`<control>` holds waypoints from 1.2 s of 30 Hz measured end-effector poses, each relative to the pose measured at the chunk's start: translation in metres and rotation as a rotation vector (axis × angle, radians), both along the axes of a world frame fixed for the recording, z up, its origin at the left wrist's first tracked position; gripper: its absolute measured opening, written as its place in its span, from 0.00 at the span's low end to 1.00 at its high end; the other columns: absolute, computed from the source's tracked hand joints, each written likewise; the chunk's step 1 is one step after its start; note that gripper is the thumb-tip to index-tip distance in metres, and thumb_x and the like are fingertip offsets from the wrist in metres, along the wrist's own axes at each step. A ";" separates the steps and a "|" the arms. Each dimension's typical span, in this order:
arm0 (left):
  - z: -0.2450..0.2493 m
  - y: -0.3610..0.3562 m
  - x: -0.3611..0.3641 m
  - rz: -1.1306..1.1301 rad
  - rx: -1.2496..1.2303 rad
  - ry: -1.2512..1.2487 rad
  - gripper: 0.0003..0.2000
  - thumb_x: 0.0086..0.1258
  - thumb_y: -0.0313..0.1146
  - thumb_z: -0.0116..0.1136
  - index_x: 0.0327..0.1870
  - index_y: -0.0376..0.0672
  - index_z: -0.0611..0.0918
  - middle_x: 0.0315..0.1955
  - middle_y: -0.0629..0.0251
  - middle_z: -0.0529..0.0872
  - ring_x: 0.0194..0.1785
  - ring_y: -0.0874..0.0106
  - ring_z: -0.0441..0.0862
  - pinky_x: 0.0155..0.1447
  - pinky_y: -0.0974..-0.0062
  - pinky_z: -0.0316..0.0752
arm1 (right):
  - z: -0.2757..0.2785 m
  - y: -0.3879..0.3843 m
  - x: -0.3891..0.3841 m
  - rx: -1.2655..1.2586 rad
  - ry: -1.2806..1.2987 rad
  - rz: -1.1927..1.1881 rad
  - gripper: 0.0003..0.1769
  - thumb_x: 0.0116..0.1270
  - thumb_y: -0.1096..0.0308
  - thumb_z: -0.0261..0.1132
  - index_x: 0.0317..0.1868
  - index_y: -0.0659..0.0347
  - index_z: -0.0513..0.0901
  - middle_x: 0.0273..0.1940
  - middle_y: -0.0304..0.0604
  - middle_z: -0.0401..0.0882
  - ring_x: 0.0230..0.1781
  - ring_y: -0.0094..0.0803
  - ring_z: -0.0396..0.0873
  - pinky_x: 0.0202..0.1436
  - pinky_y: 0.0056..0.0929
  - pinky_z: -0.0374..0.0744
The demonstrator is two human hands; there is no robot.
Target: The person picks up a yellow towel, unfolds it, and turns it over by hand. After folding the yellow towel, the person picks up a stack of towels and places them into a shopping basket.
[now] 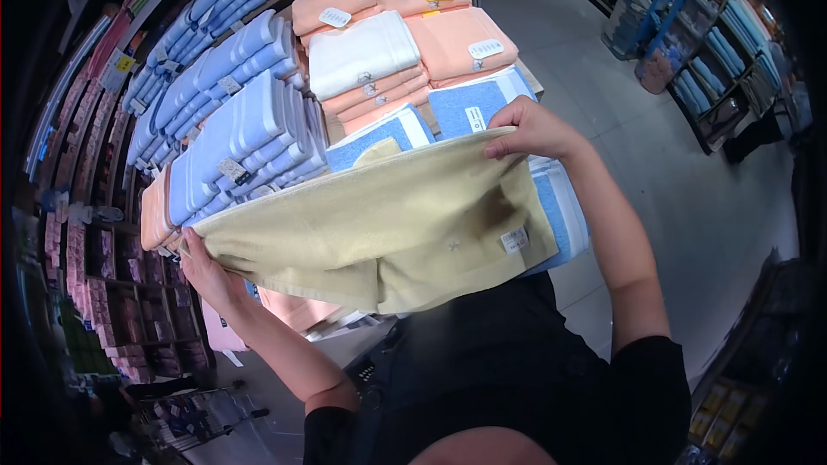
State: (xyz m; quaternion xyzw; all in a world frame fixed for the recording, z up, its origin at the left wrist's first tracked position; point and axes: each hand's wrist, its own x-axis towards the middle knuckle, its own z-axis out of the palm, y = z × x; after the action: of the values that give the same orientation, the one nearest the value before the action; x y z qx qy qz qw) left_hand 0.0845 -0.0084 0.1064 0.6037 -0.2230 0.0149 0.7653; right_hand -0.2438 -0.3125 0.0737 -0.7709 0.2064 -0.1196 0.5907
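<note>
A pale yellow-green towel (345, 224) is stretched between my two hands, partly folded, its lower part hanging down. My left hand (208, 274) grips its left corner, and my right hand (530, 131) pinches its upper right edge. A small white label (514, 240) shows near the towel's lower right. Behind the towel, partly hidden by it, lie blue towels with white bands (469, 108). The towel also covers the near part of the display.
Stacks of blue towels (228, 120), peach towels (457, 30) and a white towel (362, 56) stand beyond my hands. Shelves (142, 258) run along the left. More shelving (715, 60) stands at upper right, across a grey tiled floor (594, 90).
</note>
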 end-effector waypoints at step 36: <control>-0.004 -0.013 -0.007 -0.596 0.147 0.272 0.10 0.60 0.33 0.66 0.29 0.39 0.78 0.22 0.70 0.79 0.25 0.80 0.75 0.33 0.83 0.71 | 0.015 0.010 -0.034 0.219 0.087 0.070 0.12 0.42 0.71 0.78 0.27 0.61 0.83 0.23 0.31 0.79 0.22 0.16 0.73 0.29 0.16 0.69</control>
State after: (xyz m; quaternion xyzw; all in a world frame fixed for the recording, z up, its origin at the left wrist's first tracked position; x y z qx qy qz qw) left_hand 0.0771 -0.0215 0.1022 0.5617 -0.2863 -0.3063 0.7132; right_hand -0.2777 -0.3022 0.0884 -0.7130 0.2167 -0.0422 0.6655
